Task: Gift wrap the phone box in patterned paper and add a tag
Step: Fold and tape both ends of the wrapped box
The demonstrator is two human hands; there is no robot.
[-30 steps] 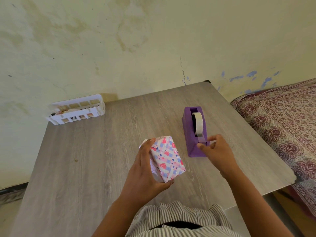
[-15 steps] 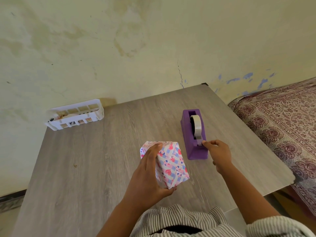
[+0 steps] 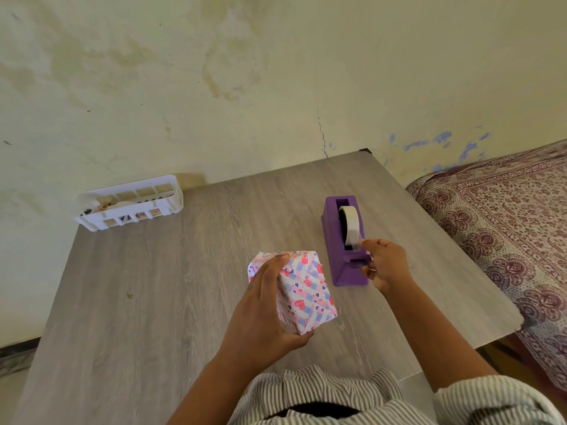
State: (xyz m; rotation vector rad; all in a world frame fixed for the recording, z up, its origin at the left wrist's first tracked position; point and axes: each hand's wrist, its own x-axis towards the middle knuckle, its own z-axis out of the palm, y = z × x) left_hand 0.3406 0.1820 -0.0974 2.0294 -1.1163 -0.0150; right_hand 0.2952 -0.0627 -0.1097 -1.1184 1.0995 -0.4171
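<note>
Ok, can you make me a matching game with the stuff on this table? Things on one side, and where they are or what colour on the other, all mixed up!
Things:
1. wrapped box
2. tape dispenser
3. basket
4. tape roll

Descriptions:
A. white, at the far left corner of the table, by the wall
B. purple, with the right hand at its near end
C. pink and blue pattern, held by the left hand
D. pale, sitting in the purple holder

Pairs: 1-C, 2-B, 3-A, 4-D
</note>
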